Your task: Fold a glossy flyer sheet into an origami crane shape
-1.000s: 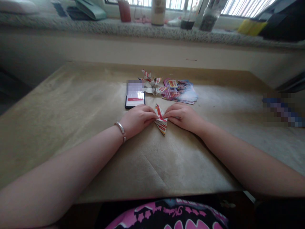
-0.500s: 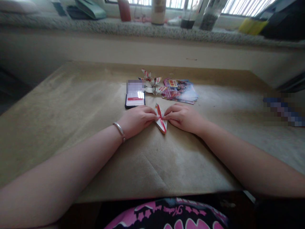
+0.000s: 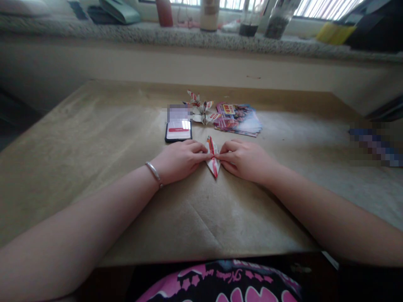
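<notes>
A small diamond-shaped piece of folded paper [image 3: 214,168], white with red and orange print, lies on the table before me. My left hand [image 3: 184,160] grips its left side, the thumb and forefinger pressing near the middle. From the other side my right hand [image 3: 245,159] pinches the paper, its fingertips almost meeting the left ones at the centre crease. Both hands rest on the tabletop, and the fingertips cover part of the fold. A silver bangle [image 3: 153,172] circles my left wrist.
Behind my left hand lies a phone [image 3: 178,134] with its screen lit. Folded paper shapes [image 3: 204,113] stand beside it, next to a stack of printed leaflets [image 3: 241,119]. Bottles and jars [image 3: 209,16] line the stone windowsill [image 3: 176,37]. A blurred object [image 3: 374,144] is at the right.
The folded paper has turned slightly more upright. My left thumb and forefinger have slid a little inward over its middle, closer to the right fingertips.
</notes>
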`<state>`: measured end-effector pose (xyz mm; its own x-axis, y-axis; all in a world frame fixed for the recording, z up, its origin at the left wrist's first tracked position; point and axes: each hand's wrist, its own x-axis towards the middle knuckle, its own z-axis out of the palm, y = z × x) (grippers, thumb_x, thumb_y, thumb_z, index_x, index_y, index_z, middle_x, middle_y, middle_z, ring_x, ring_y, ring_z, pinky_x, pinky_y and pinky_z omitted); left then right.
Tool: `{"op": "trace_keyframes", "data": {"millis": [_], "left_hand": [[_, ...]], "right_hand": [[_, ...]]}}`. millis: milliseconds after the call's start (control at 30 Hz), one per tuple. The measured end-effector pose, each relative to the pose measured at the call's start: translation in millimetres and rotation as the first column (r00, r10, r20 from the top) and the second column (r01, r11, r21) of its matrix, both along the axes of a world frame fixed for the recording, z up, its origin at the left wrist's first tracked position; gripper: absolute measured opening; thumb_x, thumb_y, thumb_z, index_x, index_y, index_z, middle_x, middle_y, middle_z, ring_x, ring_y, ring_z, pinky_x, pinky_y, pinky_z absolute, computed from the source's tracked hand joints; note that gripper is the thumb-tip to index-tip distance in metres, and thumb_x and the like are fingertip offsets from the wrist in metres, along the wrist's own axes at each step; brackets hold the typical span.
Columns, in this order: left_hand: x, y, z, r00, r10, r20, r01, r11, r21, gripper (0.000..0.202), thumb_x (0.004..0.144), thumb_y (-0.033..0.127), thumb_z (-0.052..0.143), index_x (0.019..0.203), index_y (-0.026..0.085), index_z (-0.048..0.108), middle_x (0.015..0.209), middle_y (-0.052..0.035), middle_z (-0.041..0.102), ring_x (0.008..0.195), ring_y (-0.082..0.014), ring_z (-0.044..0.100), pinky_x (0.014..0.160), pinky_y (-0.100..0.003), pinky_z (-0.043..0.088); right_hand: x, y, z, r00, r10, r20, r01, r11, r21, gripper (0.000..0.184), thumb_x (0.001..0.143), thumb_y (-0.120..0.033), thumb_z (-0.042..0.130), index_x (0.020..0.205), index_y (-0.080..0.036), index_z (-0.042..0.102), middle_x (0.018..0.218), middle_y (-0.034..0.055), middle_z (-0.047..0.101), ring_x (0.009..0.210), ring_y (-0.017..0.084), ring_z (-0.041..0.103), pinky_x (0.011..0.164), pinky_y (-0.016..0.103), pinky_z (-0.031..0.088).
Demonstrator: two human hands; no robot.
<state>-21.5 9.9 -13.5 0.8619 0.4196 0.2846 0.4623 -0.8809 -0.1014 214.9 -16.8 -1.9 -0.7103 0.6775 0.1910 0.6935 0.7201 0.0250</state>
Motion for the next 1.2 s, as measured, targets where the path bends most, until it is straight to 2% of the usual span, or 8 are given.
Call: {"op": "trace_keyframes", "data": {"millis": [167, 533, 767, 933, 1100, 1200], "left_hand": [[-1.7, -1.3, 4.1, 0.999, -0.004, -0.054, 0.003, 1.000, -0.023, 0.035, 0.093, 0.018, 0.044, 0.120, 0.019, 0.067, 0.122, -0.0080, 0.067, 0.106, -0.0208, 0.064, 0.091, -0.033, 0.054], [-5.5, 0.4, 4.6, 0.999, 0.038, 0.022, -0.035, 0.989, -0.147, 0.036, 0.087, 0.018, 0.045, 0.112, 0.019, 0.072, 0.121, -0.0038, 0.069, 0.109, -0.0189, 0.066, 0.096, -0.033, 0.054], [-5.7, -2.5, 3.9, 0.996, 0.068, 0.058, -0.060, 0.991, -0.121, 0.035, 0.087, 0.020, 0.045, 0.108, 0.019, 0.073, 0.118, -0.0032, 0.071, 0.105, -0.0196, 0.068, 0.093, -0.034, 0.056], [-6.1, -3.6, 3.8, 0.992, 0.103, 0.071, -0.094, 0.988, -0.126, 0.032, 0.087, 0.022, 0.047, 0.103, 0.021, 0.074, 0.112, -0.0014, 0.073, 0.099, -0.0196, 0.070, 0.087, -0.033, 0.057], [-2.3, -1.4, 2.1, 0.992, -0.003, 0.124, 0.021, 0.989, -0.144, 0.031, 0.092, 0.020, 0.045, 0.106, 0.017, 0.073, 0.111, -0.0077, 0.072, 0.103, -0.0205, 0.065, 0.093, -0.036, 0.054], [-0.6, -1.0, 0.2, 0.989, -0.050, 0.139, 0.072, 0.985, -0.156, 0.029, 0.093, 0.021, 0.048, 0.112, 0.019, 0.070, 0.113, -0.0081, 0.069, 0.116, -0.0227, 0.058, 0.102, -0.040, 0.050]], "right_hand": [[-0.3, -1.5, -1.1, 1.000, -0.026, 0.005, 0.026, 0.999, 0.019, 0.027, 0.093, -0.029, 0.052, 0.100, -0.023, 0.077, 0.096, 0.0073, 0.071, 0.083, 0.019, 0.061, 0.069, 0.030, 0.042], [1.8, -3.1, -0.7, 0.991, -0.087, -0.105, 0.086, 0.996, -0.011, 0.022, 0.090, -0.030, 0.058, 0.090, -0.021, 0.078, 0.095, 0.0042, 0.074, 0.088, 0.020, 0.064, 0.077, 0.031, 0.047], [1.7, -2.2, -0.2, 0.986, -0.118, -0.116, 0.111, 0.991, -0.070, 0.022, 0.090, -0.028, 0.057, 0.089, -0.022, 0.078, 0.098, 0.0039, 0.075, 0.089, 0.020, 0.064, 0.077, 0.032, 0.047], [-2.0, -6.3, 1.4, 0.974, -0.190, -0.120, 0.180, 0.979, -0.093, 0.027, 0.092, -0.032, 0.053, 0.091, -0.021, 0.078, 0.101, 0.0042, 0.075, 0.092, 0.021, 0.064, 0.078, 0.032, 0.048], [-2.7, -8.1, 2.0, 0.976, -0.205, -0.073, 0.202, 0.978, -0.047, 0.040, 0.091, -0.049, 0.053, 0.097, -0.017, 0.076, 0.108, 0.0097, 0.072, 0.096, 0.025, 0.063, 0.080, 0.036, 0.048], [-0.5, -3.7, -1.8, 0.983, -0.173, -0.060, 0.172, 0.985, -0.027, 0.043, 0.088, -0.050, 0.058, 0.109, -0.014, 0.072, 0.115, 0.0134, 0.069, 0.102, 0.028, 0.060, 0.087, 0.040, 0.047]]}}
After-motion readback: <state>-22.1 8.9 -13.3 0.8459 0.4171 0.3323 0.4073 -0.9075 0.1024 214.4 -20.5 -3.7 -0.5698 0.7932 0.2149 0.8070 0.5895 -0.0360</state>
